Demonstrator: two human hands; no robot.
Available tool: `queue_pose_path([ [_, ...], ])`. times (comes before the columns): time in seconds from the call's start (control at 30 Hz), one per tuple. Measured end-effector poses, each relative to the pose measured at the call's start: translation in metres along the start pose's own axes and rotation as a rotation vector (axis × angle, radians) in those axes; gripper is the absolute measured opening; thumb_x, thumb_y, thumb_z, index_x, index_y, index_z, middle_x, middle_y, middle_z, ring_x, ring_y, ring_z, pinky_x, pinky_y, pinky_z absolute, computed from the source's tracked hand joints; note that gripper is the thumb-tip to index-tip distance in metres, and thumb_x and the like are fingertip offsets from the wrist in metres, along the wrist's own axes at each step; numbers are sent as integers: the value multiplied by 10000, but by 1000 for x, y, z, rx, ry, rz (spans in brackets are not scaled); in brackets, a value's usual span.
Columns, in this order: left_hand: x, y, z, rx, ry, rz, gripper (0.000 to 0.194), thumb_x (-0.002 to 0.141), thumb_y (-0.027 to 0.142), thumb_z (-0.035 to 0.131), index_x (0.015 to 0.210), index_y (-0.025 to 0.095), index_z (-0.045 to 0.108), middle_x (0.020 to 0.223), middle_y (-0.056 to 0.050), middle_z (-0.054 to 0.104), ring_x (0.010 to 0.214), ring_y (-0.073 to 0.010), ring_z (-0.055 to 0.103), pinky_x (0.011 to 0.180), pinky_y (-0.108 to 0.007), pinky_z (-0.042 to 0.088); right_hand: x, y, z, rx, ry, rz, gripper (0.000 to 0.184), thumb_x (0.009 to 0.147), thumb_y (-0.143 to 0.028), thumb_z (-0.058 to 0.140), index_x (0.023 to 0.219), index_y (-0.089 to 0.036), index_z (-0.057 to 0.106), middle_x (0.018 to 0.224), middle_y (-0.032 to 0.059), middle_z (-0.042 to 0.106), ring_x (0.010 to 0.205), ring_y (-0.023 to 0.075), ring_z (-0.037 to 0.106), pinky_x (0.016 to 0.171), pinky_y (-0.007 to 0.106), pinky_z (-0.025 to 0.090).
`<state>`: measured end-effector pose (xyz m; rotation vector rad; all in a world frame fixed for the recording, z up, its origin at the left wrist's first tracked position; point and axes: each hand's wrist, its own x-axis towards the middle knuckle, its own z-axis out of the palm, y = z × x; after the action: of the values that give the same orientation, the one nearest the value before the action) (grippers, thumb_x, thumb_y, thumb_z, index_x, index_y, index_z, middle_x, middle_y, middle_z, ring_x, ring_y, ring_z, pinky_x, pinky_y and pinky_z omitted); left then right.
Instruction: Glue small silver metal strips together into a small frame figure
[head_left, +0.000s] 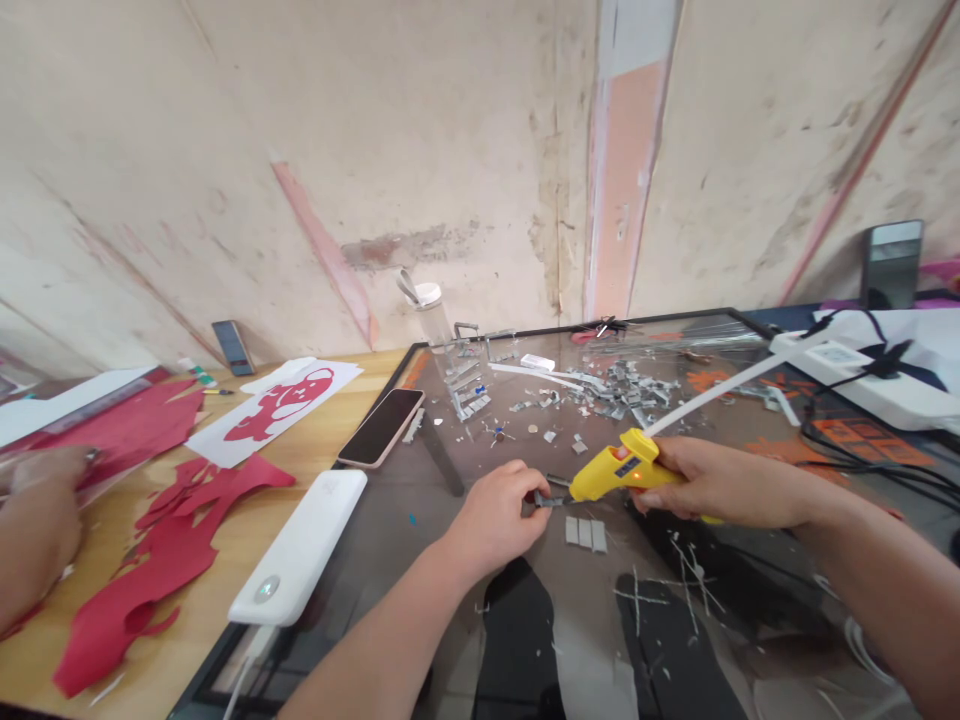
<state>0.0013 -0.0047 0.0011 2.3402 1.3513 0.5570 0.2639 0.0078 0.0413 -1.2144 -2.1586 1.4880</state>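
My right hand (679, 482) is wrapped round a yellow hot glue gun (616, 466), with a long white glue stick (739, 385) jutting from its back. The nozzle points left, close to a small grey strip piece (551, 500) that my left hand (504, 512) pinches between thumb and fingers. Whether nozzle and piece touch, I cannot tell. Just below the nozzle lies a small panel of grey strips (586, 534) side by side. Farther back stands a little grey ladder-like structure (465, 385) beside a clear bottle with a white lid (431, 310).
Grey scraps (630, 390) are heaped on the dark glossy tabletop (405, 610). At left are a phone (382, 428), a white power bank (300, 550) and red cut paper (161, 570). Another person's hand (45, 500) works there. A power strip (877, 380) with black cables lies right.
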Motion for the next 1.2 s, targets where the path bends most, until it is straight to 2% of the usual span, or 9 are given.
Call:
queue_pose_path([
  [0.17,0,1,-1,-4,-2,-1,121,728,144,554,804,195,635,777,-2,549,689,-128,532,627,-226,411,0,1,-1,-32,2,7,210,787,-312,582,965,-201,574,773,-16,541,628,119,461,539,204,385],
  [0.33,0,0,-1,-8,-1,-1,119,730,146,554,801,197,634,781,-3,553,689,-129,533,630,-230,413,-1,4,-6,-102,24,-5,251,790,-356,575,981,-195,591,801,2,572,692,158,513,590,231,413],
  [0.53,0,-1,0,-8,1,-2,109,732,147,553,797,194,628,772,1,540,679,-126,527,626,-229,412,1,-2,0,-105,52,-75,310,763,-350,583,1027,-191,616,884,16,638,775,190,560,677,253,445],
  [0.7,-1,-1,0,-7,-1,1,105,734,149,555,799,194,623,771,4,537,685,-125,527,634,-230,411,0,-1,-1,-152,53,-59,302,764,-336,583,1030,-198,624,902,18,650,813,210,574,713,262,458],
  [0.97,0,0,0,-8,-3,-3,103,730,149,554,795,193,621,777,-3,546,686,-129,527,631,-230,409,-1,-3,-2,-176,57,-57,317,790,-352,566,1060,-193,612,923,18,650,823,216,582,710,259,459],
  [1.2,0,0,0,2,-6,3,112,729,143,550,798,190,626,769,-1,540,683,-128,523,624,-226,402,0,-5,1,-170,60,-51,300,790,-344,560,1039,-186,614,867,11,635,728,178,554,634,246,437],
])
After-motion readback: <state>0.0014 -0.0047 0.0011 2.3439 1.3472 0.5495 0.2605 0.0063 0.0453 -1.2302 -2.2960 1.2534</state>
